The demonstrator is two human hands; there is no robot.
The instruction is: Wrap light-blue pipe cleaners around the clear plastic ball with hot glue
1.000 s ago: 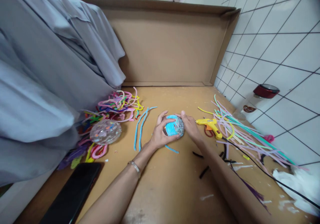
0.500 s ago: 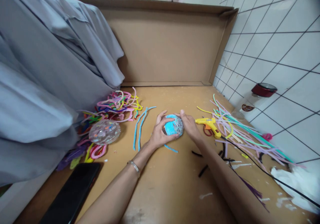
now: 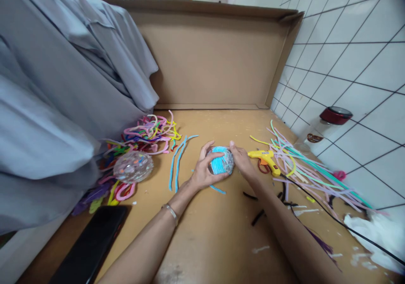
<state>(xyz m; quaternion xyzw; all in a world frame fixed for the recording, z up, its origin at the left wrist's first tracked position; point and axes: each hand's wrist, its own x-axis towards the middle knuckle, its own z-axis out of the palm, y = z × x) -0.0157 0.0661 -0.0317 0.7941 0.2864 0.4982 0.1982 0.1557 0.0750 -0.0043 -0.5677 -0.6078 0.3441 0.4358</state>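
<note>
Between my hands is a small clear ball, partly covered by rows of light blue pipe cleaner. My left hand grips it from the left, thumb below and fingers over the top. Against its right side presses my right hand, thumb up; its other fingers are mostly hidden behind the ball. A short piece of blue pipe cleaner shows just below the ball. Two longer blue pipe cleaners lie on the table to the left of my left hand.
A yellow glue gun with a black cord lies right of my hands, beside long pastel pipe cleaners. A jar stands by the tiled wall. To the left are a clear speckled ball, tangled pipe cleaners and a black phone.
The ball and both hands have shifted very slightly to the right in the picture, and the ball looks slightly turned. Both hands keep their hold on it.
</note>
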